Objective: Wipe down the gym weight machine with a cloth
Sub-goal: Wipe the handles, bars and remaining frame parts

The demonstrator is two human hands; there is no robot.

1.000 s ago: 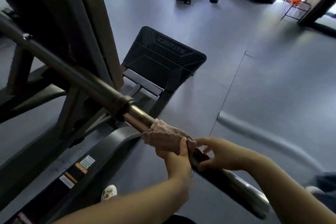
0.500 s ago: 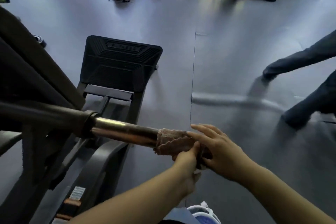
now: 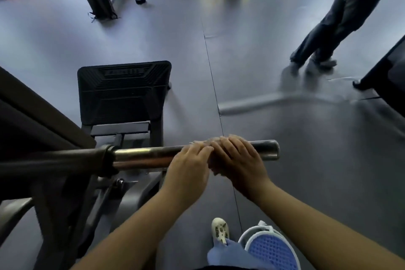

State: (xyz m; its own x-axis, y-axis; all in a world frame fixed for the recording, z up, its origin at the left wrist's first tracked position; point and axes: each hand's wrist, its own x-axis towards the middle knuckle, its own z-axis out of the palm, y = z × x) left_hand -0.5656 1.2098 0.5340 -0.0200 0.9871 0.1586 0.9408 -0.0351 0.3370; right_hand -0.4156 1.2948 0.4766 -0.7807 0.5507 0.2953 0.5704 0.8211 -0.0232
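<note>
the weight machine's chrome loading bar (image 3: pixel 144 155) runs level across the middle of the view, bright steel with a warm reflection along its underside, joined at nine o'clock to a dark collar (image 3: pixel 107 160) and the machine's black frame (image 3: pixel 54 199). its free end (image 3: pixel 272 149) stops at about three o'clock of the hands. the cloth (image 3: pixel 203 142), pale and pinkish, is wrapped on the bar and shows only as a thin ruffled edge at twelve o'clock of the knuckles. the left hand (image 3: pixel 188 166) and the right hand (image 3: pixel 238 160) sit side by side, touching, both with fingers curled over the bar and clamped on the cloth. at eleven o'clock of the hands stands the ribbed black footplate (image 3: pixel 123 92); raised lettering runs along its top edge but is too blurred to read. at two o'clock another person's dark trouser legs (image 3: pixel 333 19) cross the grey floor (image 3: pixel 241 50), and a grey bar (image 3: pixel 252 104) lies on it, blurred.
</note>
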